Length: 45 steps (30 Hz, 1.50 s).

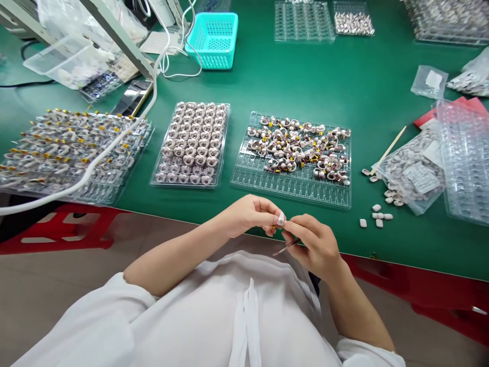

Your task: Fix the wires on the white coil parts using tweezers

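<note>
Just off the front edge of the table, my left hand (254, 216) is closed, pinching a small whitish plastic part (281, 219) between thumb and fingertips. A bit of yellow shows just under that part. My right hand (315, 242) meets it from the other side, thumb and forefinger at the part. Slim metal tweezers (284, 248) lie in the curled fingers of the right hand, their tip pointing left. Beyond both hands sits a clear tray (252, 186) bearing many similar whitish parts with yellow tabs and dark red wires.
Left of that tray stands another tray of ring-shaped parts (196, 132), then a stack of filled trays (69, 153) crossed by a white cable (110, 145). Loose white caps (378, 216) and a bag of caps (416, 163) lie right. A turquoise basket (228, 48) stands behind.
</note>
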### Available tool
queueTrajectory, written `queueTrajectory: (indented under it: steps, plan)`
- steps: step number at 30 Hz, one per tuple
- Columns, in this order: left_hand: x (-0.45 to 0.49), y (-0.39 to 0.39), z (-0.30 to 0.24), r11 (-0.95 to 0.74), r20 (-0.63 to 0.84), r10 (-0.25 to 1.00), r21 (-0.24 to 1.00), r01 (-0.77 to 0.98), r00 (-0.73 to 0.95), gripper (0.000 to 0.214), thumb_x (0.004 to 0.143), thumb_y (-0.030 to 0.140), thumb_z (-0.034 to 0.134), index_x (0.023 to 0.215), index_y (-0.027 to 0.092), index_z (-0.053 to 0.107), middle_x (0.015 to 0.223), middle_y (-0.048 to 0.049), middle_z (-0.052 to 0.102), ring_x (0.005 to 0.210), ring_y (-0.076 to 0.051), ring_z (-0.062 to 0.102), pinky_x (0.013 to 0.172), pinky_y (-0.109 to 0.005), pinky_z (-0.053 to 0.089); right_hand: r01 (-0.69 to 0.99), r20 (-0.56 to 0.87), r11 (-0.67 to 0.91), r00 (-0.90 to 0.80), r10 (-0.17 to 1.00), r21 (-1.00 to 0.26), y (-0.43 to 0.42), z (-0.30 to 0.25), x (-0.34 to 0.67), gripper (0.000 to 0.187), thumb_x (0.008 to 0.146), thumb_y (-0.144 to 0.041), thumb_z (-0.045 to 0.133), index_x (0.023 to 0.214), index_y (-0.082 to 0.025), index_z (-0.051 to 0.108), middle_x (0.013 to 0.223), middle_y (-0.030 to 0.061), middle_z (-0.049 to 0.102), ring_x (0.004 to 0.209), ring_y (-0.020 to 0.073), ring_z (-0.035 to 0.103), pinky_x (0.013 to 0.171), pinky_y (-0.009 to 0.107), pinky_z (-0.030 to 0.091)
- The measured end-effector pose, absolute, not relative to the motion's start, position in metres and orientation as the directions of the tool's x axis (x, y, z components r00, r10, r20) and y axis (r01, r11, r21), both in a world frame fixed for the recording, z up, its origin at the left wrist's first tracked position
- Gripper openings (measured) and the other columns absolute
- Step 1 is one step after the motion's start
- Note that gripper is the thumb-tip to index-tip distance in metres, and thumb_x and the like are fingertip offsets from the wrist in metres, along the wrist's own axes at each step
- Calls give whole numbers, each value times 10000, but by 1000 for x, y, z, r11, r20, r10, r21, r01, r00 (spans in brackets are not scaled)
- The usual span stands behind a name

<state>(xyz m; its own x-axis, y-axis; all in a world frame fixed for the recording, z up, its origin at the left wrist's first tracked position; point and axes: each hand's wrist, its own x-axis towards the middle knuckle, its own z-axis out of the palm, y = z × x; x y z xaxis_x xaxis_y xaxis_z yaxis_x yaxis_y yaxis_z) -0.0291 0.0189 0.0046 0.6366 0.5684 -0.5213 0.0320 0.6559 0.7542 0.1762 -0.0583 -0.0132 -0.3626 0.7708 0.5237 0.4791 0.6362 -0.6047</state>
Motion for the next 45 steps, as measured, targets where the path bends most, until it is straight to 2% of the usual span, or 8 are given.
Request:
queueTrajectory:
  steps: [4,8,11,14,21,29,38,45]
  plan:
    - [-25,12,14,619,-476,660,783,-62,581,123,689,164,806,791,111,760,680,-9,718,570,-88,640,581,-203,563,279,385,384,-52,921,-880,-66,-12,175,348,924,-85,561,1181,-280,690,985,58,646,833,171,619,627,285,492]
    - [-22,9,21,595,-461,711,797,-105,532,141,677,152,792,804,105,751,719,-21,724,607,-97,644,591,-211,567,248,352,304,180,919,-920,-70,-15,176,275,966,-203,550,1136,-304,741,1144,83,620,1036,235,609,778,369,512]
    - [-21,7,21,559,-440,748,821,-115,497,144,672,158,789,798,108,740,712,-18,717,601,-100,641,596,-218,560,355,378,278,254,890,-893,-72,-21,181,245,961,-268,585,1137,-322,747,1114,77,589,986,227,603,711,345,502]
    - [-21,5,20,497,-395,793,860,-118,465,115,687,157,774,784,115,727,708,-10,705,592,-92,628,596,-211,541,455,344,213,229,911,-865,-75,-26,190,259,949,-225,613,1157,-322,731,991,46,585,808,171,588,600,294,462]
    - [-23,1,17,396,-322,834,915,-80,447,66,735,133,705,800,118,710,681,-3,660,594,-84,577,535,-180,456,601,409,240,162,898,-763,-79,-22,194,174,937,-145,612,1034,-246,714,944,44,649,889,189,631,748,332,515]
    - [-18,-4,15,236,-170,873,967,-91,457,55,777,101,664,798,127,707,684,2,664,611,-78,567,581,-174,476,297,264,242,37,964,-924,-79,-15,158,286,985,-141,503,1196,-265,651,980,42,651,877,166,630,725,302,523]
    - [-14,-14,7,224,-179,908,971,-78,378,152,825,265,726,901,137,756,864,-84,769,777,-180,713,740,-268,589,53,83,73,229,970,-996,-65,-18,124,91,880,-253,677,950,-240,620,839,4,600,726,140,581,608,260,489]
    - [-15,-15,7,125,-111,928,992,-18,355,236,839,300,734,1003,139,787,930,-103,787,851,-204,740,791,-272,608,-69,120,144,273,955,-987,-58,-17,122,104,861,-154,653,895,-249,625,799,-21,579,707,120,569,608,240,479]
